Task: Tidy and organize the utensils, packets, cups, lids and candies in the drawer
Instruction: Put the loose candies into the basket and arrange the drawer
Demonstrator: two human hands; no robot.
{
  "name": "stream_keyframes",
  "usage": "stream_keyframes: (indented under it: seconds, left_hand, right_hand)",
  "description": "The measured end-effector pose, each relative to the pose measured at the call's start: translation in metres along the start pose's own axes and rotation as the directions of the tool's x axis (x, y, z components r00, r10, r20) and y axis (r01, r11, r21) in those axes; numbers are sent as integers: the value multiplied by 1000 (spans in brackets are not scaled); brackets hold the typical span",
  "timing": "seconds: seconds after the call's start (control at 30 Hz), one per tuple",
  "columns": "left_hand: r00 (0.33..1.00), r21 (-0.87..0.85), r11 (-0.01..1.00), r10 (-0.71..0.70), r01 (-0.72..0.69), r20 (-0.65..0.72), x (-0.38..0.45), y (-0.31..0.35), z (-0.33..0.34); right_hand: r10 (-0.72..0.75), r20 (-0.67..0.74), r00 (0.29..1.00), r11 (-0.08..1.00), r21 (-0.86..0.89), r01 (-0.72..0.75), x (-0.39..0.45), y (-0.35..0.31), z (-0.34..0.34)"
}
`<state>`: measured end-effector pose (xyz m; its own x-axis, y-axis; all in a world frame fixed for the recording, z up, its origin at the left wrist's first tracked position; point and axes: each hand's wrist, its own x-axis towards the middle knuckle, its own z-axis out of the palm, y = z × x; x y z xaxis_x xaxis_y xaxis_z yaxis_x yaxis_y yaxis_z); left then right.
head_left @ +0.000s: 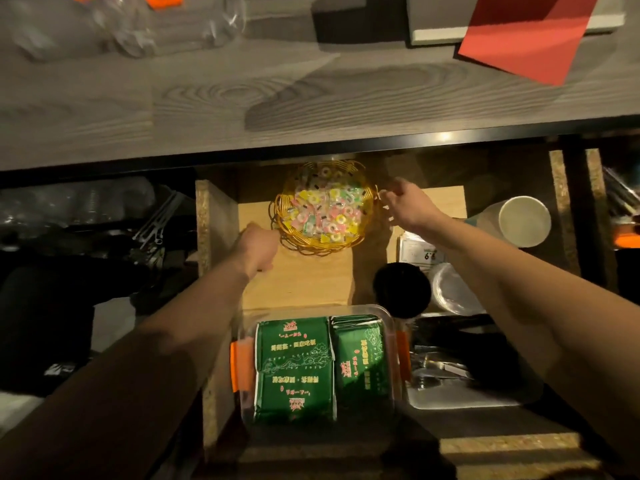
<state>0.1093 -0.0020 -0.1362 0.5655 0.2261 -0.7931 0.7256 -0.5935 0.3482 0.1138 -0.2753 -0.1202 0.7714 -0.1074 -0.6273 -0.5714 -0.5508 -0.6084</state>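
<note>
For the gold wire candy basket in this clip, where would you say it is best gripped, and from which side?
Probably by the rim, on two opposite sides, coming in from above. The wire basket is round, shallow and heaped with loose candies, so a level two-sided lift keeps them in. The left hand and right hand are at its near-left and right edges.

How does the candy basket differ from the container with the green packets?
The basket is round, golden wire and open; the container is rectangular clear plastic with orange side clips. The basket holds loose pastel candies; the container holds green packets standing in rows. Both sit in the drawer's middle compartment.
</note>
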Motion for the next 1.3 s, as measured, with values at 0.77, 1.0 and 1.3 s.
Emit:
stream_keyframes:
  seconds: [0.77,1.0,1.3]
  left_hand:
    - [983,-311,933,-185,180,13,-66,-40,5]
    - [975,-243,945,-219,219,26,-69,-34,0]
    - [993,-148,988,-61,45,-103,-89,-23,-7]
  right_hand:
    - [-63,165,984,993,-89,78,-50,-11,81]
    - [-78,181,980,986,-130,103,-44,-13,86]
    - [-69,94,993,994,-75,76,-56,-15,66]
